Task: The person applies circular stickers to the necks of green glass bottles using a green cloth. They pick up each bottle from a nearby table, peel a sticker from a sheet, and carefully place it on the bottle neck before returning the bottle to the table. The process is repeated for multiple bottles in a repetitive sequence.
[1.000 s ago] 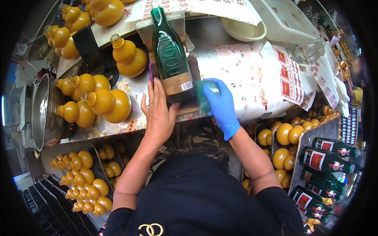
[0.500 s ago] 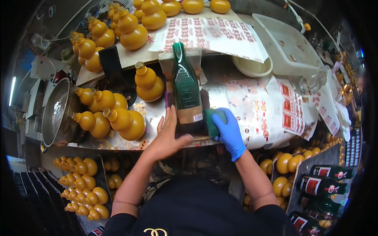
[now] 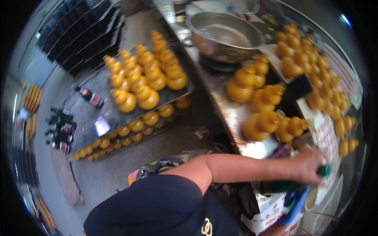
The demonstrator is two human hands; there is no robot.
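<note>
My left hand (image 3: 309,165) reaches across to the right and is closed round the neck of a dark green glass bottle (image 3: 279,187). The bottle lies on its side at the work table, partly hidden under my forearm. My right hand (image 3: 295,208), in a blue glove, is just below the bottle and smeared by motion. A bit of green sponge (image 3: 290,205) shows against the glove. Close to my left hand, several yellow gourd-shaped bottles (image 3: 258,126) stand on the metal table (image 3: 224,98).
A large metal basin (image 3: 224,35) stands at the table's far end. To the left, a dark-topped rack (image 3: 82,118) carries many yellow gourd bottles and one green bottle (image 3: 88,95). More green bottles (image 3: 61,128) stand beyond it. Printed sheets (image 3: 325,133) lie at the right.
My view has swung left, bringing the rack and floor into sight. My left hand has gone from beside the bottle's base to its neck, closing round it. The gloved hand stays near the bottle.
</note>
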